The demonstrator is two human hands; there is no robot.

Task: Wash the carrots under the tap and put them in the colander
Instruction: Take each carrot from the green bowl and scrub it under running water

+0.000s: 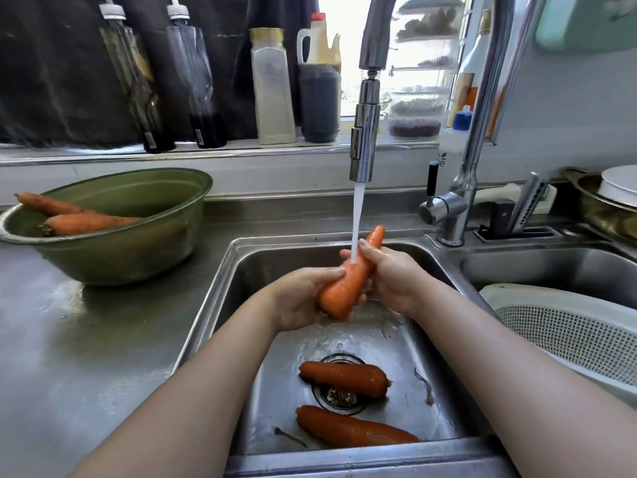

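Held carrot: gripped above the sink, tilted with its thin tip toward 1 o'clock; its upper half is struck by the water stream from the tap.
Left hand: the thick end is cupped from 9 o'clock, with the fingers curled round it.
Right hand: the upper half is wrapped from 3 o'clock, with the fingers closed round the carrot.
Other carrots: two sink carrots are lying on the basin floor at 6 o'clock, one of them across the drain; two more are seen in the green bowl at 10 o'clock on the desk.
Colander: white and perforated, at 4 o'clock of the sink; no carrot can be seen in its visible part.
Stage: judged to be early, one carrot being rinsed and none seen deposited.
Risk, slip: the wet skin could be lost from the grip during rubbing, and the carrot dropped onto those below.
Risk, splash: water could be thrown over the front rim if the carrot is raised closer to the spout.
Risk, drainage: the drain is partly covered by a carrot, so pooling is possible.
Edges: the sink's right wall and the colander rim must be cleared on the way toward 4 o'clock.
Open room: the path rightward looks unobstructed; the tap base at 2 o'clock is well apart from it.
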